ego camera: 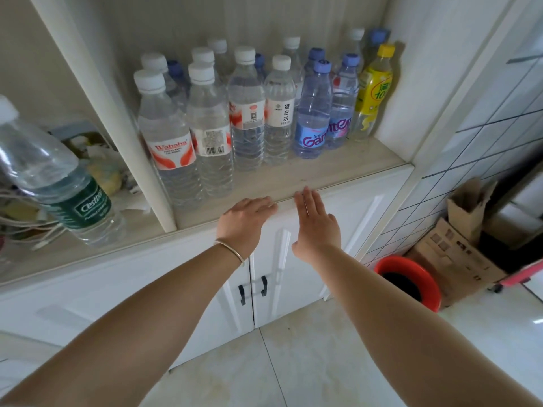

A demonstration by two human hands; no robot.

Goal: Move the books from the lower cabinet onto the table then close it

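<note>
Lower cabinet doors (pixel 282 259) both shut, their two dark handles (pixel 252 289) side by side at the seam. No books visible anywhere in view — presumably behind the doors, or already out on a table that the camera does not show; cannot tell which. Judgement: either nothing has started, or the closing step is just done. The frame alone does not settle it.

Left hand (pixel 245 220) and right hand (pixel 316 223) both lie flat against the top of the doors, fingers straight and together, holding nothing, tips at the shelf edge (pixel 293 183). Thin bangle (pixel 232 249) on the left wrist.

Shelf above: pale wood-look board crowded with water bottles (pixel 205 121), one yellow bottle (pixel 373 92) at the right end. Floor — light glossy tile. Red bin (pixel 411 283) and cardboard boxes (pixel 458 245) stand to the right by a tiled wall.
</note>
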